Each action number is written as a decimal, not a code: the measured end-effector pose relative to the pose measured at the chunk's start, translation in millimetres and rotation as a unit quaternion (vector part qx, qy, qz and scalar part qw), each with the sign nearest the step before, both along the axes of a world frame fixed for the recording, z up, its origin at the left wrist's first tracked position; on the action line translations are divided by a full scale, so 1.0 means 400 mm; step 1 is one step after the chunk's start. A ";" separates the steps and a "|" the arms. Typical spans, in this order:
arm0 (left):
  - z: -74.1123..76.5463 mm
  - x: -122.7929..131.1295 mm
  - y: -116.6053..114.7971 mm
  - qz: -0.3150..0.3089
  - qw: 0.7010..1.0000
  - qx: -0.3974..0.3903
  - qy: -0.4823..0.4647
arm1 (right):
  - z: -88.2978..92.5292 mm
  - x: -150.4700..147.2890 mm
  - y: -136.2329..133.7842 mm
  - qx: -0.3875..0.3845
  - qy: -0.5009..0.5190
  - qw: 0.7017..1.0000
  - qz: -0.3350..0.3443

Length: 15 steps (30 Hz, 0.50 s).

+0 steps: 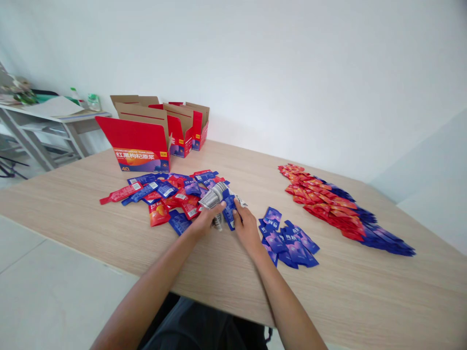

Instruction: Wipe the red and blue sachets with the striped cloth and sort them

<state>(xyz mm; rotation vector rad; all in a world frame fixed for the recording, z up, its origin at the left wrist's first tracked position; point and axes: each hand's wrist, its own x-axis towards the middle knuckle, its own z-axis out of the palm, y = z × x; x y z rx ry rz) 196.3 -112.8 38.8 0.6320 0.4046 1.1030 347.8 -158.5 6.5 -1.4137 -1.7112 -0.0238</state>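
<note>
left hand (pixel 203 222) and right hand (pixel 246 228) are both clamped on the sachet bundle (pixel 216 195), one per side, midway along the near edge of the table (pixel 365 291). the opposed grip likely keeps the sachets squared. the loose pile (pixel 164 194) lies just beyond, toward the far-left corner.

Beyond the fingers (pixel 213 212) and off to their left, three open red cardboard boxes (pixel 140 146) stand on the desk (pixel 73 214) with their flaps up. Well apart to the right of the fingers lies a long overlapped row of red and blue packets (pixel 339 209). Far left, off the desk, a grey shelf rack (pixel 47 129) carries paper and bottles (pixel 93 102).
</note>
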 end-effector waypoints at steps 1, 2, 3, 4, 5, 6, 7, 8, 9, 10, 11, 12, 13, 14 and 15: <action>-0.006 0.008 -0.001 0.029 0.999 0.005 0.014 | -0.004 0.000 0.002 0.004 -0.006 1.000 0.005; -0.011 0.015 -0.001 0.058 0.998 -0.001 0.025 | -0.007 -0.002 0.003 0.008 -0.012 1.000 0.012; -0.015 0.022 0.000 0.087 0.996 -0.015 0.034 | -0.011 -0.004 0.003 0.012 -0.017 1.000 0.020; -0.018 0.027 0.001 0.114 0.992 -0.033 0.042 | -0.014 -0.007 0.004 0.014 -0.023 0.999 0.028; -0.020 0.031 0.004 0.139 0.988 -0.049 0.051 | -0.017 -0.011 0.003 0.014 -0.029 0.999 0.034; -0.020 0.032 0.008 0.158 0.984 -0.062 0.060 | -0.019 -0.015 0.003 0.012 -0.035 0.999 0.039; -0.020 0.032 0.012 0.170 0.981 -0.071 0.067 | -0.020 -0.018 0.003 0.009 -0.041 0.998 0.043; -0.019 0.031 0.017 0.175 0.979 -0.076 0.071 | -0.020 -0.021 0.002 0.007 -0.047 0.998 0.045; -0.017 0.028 0.021 0.176 0.979 -0.076 0.072 | -0.019 -0.024 0.002 0.006 -0.053 0.997 0.046; -0.015 0.024 0.025 0.177 0.979 -0.075 0.071 | -0.016 -0.025 0.001 0.006 -0.059 0.997 0.049; -0.013 0.020 0.029 0.182 0.978 -0.072 0.069 | -0.013 -0.027 0.000 0.006 -0.066 0.996 0.053; -0.011 0.017 0.033 0.188 0.977 -0.071 0.067 | -0.010 -0.027 -0.001 0.006 -0.071 0.996 0.056; -0.009 0.013 0.036 0.194 0.976 -0.072 0.065 | -0.006 -0.028 -0.002 0.004 -0.076 0.995 0.060; -0.009 0.010 0.039 0.199 0.975 -0.072 0.063 | -0.002 -0.028 -0.003 0.002 -0.079 0.995 0.064; -0.008 0.007 0.043 0.202 0.975 -0.073 0.062 | 0.001 -0.027 -0.005 -0.001 -0.080 0.994 0.067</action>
